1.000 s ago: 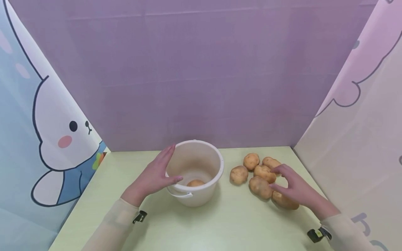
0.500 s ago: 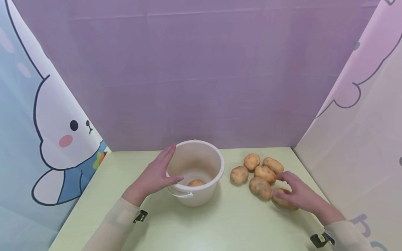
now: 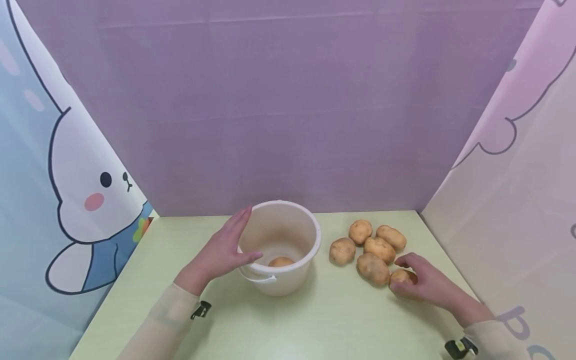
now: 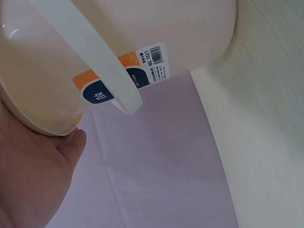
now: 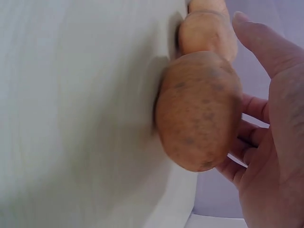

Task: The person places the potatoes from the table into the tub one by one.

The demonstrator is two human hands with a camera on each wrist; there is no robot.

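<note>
My left hand [image 3: 220, 255] rests at the left rim of a white plastic bucket [image 3: 288, 280], fingers and thumb spread along it. In the left wrist view that hand [image 4: 33, 171] lies against the bucket's rim [image 4: 47, 129]. One potato [image 3: 281, 262] lies inside the bucket. My right hand [image 3: 427, 282] is around the nearest potato [image 3: 403, 276] of a group on the table. From the right wrist, the spotted potato [image 5: 199, 114] has fingers [image 5: 254, 107] behind it, while the thumb [image 5: 266, 42] stands away from its surface.
Several more potatoes cluster right of the bucket, including a round one [image 3: 342, 251] nearest it and a long one [image 3: 391, 237] at the back. A purple backdrop [image 3: 288, 110] stands behind the pale green table [image 3: 288, 330]. Printed panels [image 3: 517, 210] flank both sides.
My right hand has come down and toward the near side, from over the middle of the potato group to the nearest potato. The left hand and bucket have stayed put.
</note>
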